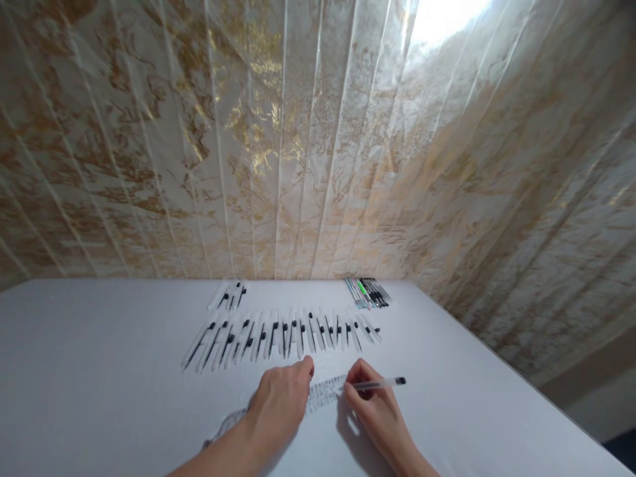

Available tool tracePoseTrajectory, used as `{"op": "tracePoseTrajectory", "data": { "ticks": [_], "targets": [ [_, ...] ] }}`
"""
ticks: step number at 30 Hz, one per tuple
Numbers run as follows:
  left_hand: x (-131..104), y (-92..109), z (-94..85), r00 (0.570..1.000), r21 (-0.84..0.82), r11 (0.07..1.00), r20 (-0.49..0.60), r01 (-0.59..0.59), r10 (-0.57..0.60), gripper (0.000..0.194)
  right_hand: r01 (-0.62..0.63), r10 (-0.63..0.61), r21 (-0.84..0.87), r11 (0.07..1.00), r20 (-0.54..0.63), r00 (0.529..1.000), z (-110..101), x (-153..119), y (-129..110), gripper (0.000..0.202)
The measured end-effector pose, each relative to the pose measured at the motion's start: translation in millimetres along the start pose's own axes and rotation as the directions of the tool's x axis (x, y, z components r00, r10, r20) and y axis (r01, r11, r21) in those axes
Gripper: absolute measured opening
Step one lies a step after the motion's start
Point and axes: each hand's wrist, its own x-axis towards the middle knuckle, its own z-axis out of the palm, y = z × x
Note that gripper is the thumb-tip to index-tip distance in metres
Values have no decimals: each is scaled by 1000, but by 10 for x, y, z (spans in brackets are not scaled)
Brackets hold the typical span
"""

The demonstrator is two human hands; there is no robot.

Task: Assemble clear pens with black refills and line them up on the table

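My right hand [375, 401] is closed in a writing grip around a pen [377, 383] with a clear barrel and a dark end. Its tip is by rows of small dark marks [322, 392] on the white surface. To the left of the marks rests my left hand [281, 394], back up and fingers curled in; what they may hold is hidden. Under my left wrist a dark, scribbled-looking patch [231, 421] partly shows. Beyond both hands lies a long row of clear pens with black caps [285, 334].
A small group of similar pens [232, 297] lies at the back left of the white table [99, 371]. At the back right is a bundle of pens [368, 293], one with a bright green part. Gold-patterned curtain-like material [248, 132] rises behind the table.
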Motion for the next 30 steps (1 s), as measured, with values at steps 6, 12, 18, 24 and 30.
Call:
{"op": "tracePoseTrajectory", "data": {
  "ticks": [6,12,18,24,30],
  "targets": [
    [2,-20,-7,1000,-31,1000,-17,1,-1,21,6,-5,-34,999,25,1000,-3,-1,48,13],
    [-5,-16,7,999,-54,999,-40,3,-5,23,6,-4,-62,998,30,1000,12,-25,47,12],
    [-22,-7,-4,999,-67,998,-44,0,-3,23,-1,2,-54,999,25,1000,15,-28,19,12],
    [-17,-12,12,998,-78,997,-56,4,-8,23,-7,8,-39,999,23,1000,2,-11,2,14],
    [1,-27,32,997,-90,996,-73,0,-7,22,-4,5,-34,999,39,999,-8,-6,22,14]
  ]
}}
